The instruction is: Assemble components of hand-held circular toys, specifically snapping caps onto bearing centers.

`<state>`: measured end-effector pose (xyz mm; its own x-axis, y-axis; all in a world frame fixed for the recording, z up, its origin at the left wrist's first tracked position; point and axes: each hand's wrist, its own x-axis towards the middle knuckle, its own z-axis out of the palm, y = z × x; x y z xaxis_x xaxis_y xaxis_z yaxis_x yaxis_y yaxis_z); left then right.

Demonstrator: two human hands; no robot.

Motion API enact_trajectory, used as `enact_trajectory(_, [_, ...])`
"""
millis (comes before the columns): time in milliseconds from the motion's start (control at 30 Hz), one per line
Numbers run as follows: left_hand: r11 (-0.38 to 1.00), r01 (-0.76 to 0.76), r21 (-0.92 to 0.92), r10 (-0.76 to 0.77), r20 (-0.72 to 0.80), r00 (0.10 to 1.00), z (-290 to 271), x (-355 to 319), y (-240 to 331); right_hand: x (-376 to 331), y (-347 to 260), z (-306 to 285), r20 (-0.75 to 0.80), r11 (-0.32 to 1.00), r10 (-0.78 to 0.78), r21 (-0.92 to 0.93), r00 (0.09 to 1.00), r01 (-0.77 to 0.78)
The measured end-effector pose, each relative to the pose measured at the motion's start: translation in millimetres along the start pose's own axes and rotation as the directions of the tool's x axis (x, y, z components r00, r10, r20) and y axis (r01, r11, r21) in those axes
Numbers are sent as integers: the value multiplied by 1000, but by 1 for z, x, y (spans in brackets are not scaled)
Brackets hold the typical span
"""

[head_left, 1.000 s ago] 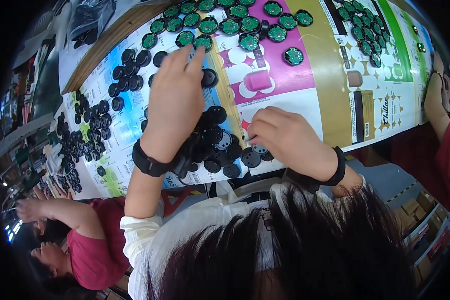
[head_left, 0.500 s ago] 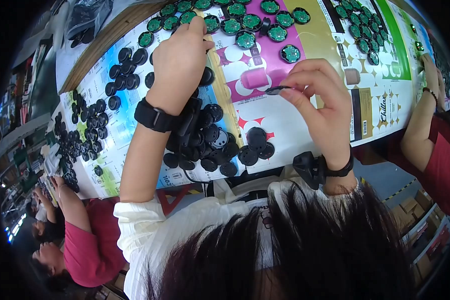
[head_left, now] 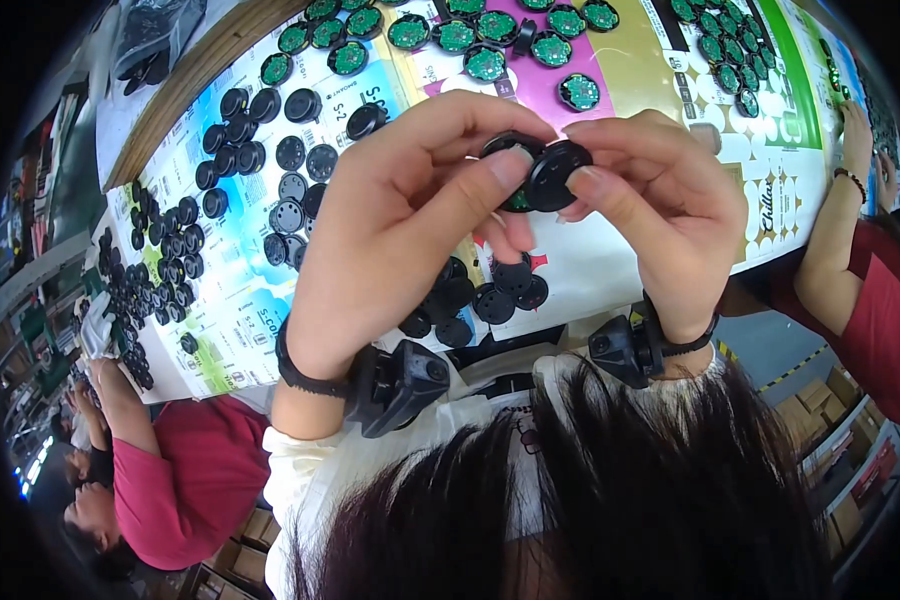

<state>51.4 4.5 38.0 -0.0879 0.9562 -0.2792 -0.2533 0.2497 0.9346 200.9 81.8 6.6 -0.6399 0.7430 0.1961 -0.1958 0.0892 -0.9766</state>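
- Both hands meet above the surface, which is covered with colourful printed sheets.
- The left hand pinches a round black housing between thumb and fingers; green shows at its lower edge, and the thumb hides much of the rest.
- The right hand grips a black disc, its fingers closed narrowly around the rim and the thumb on the near side.
- Disc and housing overlap side by side, the disc tilted; whether it is seated cannot be told.
- Step in hand, as judged: fitting the disc to the housing. The next move would call for bringing the two rims into line and pressing evenly, without pinching the board inside.
- Containers: shallow black cups at the far edge each hold a green circuit board, face up; a second cluster of such cups lies farther right.
- Perforated black discs lie near the front edge, and more lie left of the left hand.
- Smooth black caps stand grouped at the left.
- Cardboard boxes sit below, at the right; their contents cannot be made out.
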Motion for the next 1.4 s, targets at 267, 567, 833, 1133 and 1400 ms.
enact_trajectory(267, [973, -223, 55, 227, -83, 970, 9, -11, -9, -2, -8, 3, 18, 970, -108, -218, 994, 110])
enact_trajectory(567, [983, -185, -5, 184, -101, 978, 6, -17, -4, -1, -9, 4, 206, 661, -387, -618, 899, 426])
enact_trajectory(833, [946, -37, -322, 75, 106, 992, -9, -20, -4, 10, -9, -3, 346, 587, -544, -495, 765, 641])
enact_trajectory(1133, [971, -22, -237, 28, 18, 999, -3, -21, -8, 13, -11, -3, 429, 559, -551, -446, 716, 698])
enact_trajectory(1400, [976, -105, -189, 111, 23, 994, -6, -22, -12, 10, -9, -1, 402, 541, -562, -482, 723, 689])
